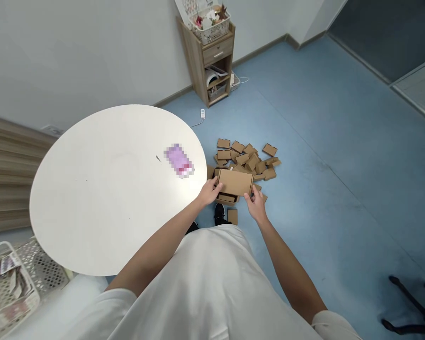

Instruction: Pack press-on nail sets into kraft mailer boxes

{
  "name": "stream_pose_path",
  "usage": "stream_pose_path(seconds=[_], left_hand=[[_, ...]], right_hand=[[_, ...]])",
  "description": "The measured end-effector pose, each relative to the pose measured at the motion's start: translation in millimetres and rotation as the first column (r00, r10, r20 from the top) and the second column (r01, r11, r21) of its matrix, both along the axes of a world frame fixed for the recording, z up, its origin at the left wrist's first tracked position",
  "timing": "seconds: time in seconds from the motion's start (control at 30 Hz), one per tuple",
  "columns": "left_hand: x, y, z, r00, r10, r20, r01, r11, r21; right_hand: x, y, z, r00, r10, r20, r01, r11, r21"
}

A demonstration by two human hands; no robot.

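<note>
Pinch grip both sides, fingers parted just around the edges: left hand (209, 192) on the left end, right hand (257, 206) at the lower right corner of a flat brown cardboard box (235, 182), right of the white tabletop (99, 203), small cartons (252, 160) heaped beyond

Held cardboard box (235, 182), left hand (208, 191), right hand (257, 205)
</note>
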State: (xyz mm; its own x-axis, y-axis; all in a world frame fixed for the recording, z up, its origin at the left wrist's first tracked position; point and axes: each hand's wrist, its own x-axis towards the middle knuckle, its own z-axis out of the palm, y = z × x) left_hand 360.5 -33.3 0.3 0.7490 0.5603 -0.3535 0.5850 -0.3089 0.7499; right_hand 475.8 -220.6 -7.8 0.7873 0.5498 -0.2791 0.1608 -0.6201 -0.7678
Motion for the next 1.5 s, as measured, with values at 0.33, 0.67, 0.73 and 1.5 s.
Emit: stream_pose_path(seconds=[0.33, 0.67, 0.73, 1.5], left_hand=[[-82.3, -11.8, 0.9, 0.990, -0.133, -0.057, 0.139, 0.980, 0.139], [-203.9, -10.8, 35.4, 0.946, 0.322, 0.036, -0.324, 0.939, 0.115], [-242.6, -13.6, 40.2, 0.901, 0.430, 0.065, -0.435, 0.894, 0.109], [-560.8, -106.3, 41.9, 0.455, 0.885, 0.098, -0.881, 0.431, 0.198]], right_hand=[[-25.3, -3.2, -11.0, 0.980, 0.196, -0.023, -0.195, 0.981, 0.014], [-99.8, 92.8, 19.3, 0.752, 0.658, 0.042, -0.654, 0.737, 0.171], [-127.9, 112.8, 28.1, 0.677, 0.733, 0.069, -0.732, 0.660, 0.168], [-452.8, 200.0, 70.6, -0.484, 0.847, 0.220, -0.869, -0.435, -0.236]])
